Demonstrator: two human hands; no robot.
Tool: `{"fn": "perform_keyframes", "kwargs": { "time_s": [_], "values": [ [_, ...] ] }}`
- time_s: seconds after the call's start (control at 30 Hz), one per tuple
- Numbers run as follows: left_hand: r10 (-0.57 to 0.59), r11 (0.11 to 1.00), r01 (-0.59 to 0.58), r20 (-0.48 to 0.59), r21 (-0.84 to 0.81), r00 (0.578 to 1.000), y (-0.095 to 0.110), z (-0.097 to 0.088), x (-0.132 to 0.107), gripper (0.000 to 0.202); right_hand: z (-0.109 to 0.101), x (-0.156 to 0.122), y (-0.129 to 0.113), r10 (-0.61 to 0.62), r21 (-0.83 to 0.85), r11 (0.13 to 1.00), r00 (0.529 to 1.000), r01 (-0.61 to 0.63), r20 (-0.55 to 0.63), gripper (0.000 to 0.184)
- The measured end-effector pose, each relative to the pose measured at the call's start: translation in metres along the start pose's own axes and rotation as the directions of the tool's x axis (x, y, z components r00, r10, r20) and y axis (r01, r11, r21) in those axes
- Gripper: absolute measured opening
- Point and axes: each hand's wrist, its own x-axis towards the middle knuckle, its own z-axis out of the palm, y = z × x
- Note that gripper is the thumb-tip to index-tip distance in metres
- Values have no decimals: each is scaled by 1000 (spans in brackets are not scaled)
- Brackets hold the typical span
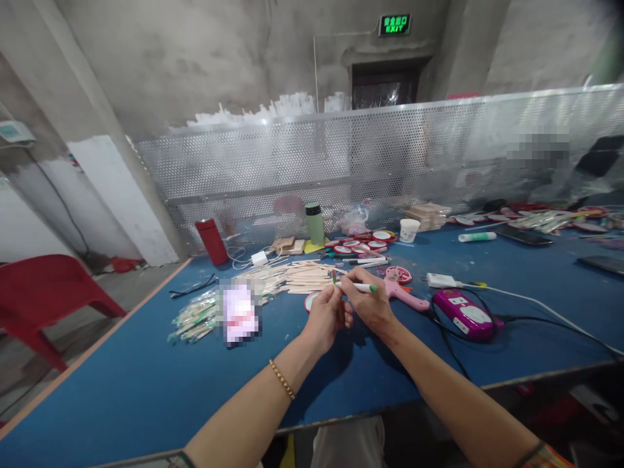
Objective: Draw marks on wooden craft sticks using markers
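Note:
In front of me over the blue table (195, 390), my right hand (368, 302) grips a white marker pen (359, 286) with a green end. Its other end points at my left hand (327, 312). The left fingers are pinched around a small thin piece (334, 277) showing brown and green; its kind is unclear and mostly hidden. Behind both hands lies a pile of flat wooden sticks (305, 276). A round white disc with a red rim (310, 301) is partly covered by my left hand. Just right of my right hand rests a pink glue gun (407, 297).
On the left are a blurred phone (240, 315), wrapped sticks with green tips (197, 315) and a red bottle (212, 242). A green bottle (315, 224), round red-rimmed pieces (358, 245) and a paper cup (409, 230) stand behind. A purple device (463, 314) and cables are right.

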Motion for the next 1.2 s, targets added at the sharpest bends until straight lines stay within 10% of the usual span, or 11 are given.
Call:
{"fn": "perform_keyframes", "kwargs": {
  "time_s": [1.2],
  "values": [
    [-34, 999, 33, 35, 13, 999, 4, 3, -2, 49, -9, 6, -17, 75, 82, 994, 992, -67, -98, 23]
  ]
}}
